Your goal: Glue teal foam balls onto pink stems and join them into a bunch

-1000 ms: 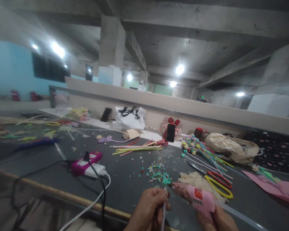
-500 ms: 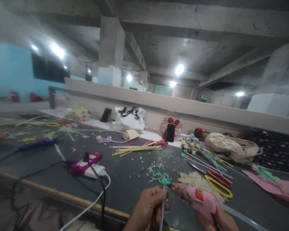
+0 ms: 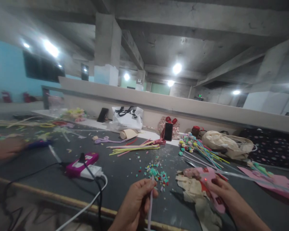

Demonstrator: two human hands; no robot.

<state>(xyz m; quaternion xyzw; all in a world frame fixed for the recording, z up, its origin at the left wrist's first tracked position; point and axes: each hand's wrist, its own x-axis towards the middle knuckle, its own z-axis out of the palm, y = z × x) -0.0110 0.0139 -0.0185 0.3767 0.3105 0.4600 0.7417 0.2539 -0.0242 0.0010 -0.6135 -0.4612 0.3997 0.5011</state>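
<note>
The left hand pinches a pale lilac stem, its long axis running away from the person, its tip by a heap of small coloured bits. The right hand grips a pink glue gun, nose pointing left, apart from the stem, above crumpled beige cloth. Of the 2 hands, the left is nearer the bits. Farther back, a white bag bears black lettering, not surely legible.

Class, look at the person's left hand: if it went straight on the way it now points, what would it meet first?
Probably the small coloured bits on the dark table, just beyond the left hand, though whether it would touch or pass over them is unclear.
</note>
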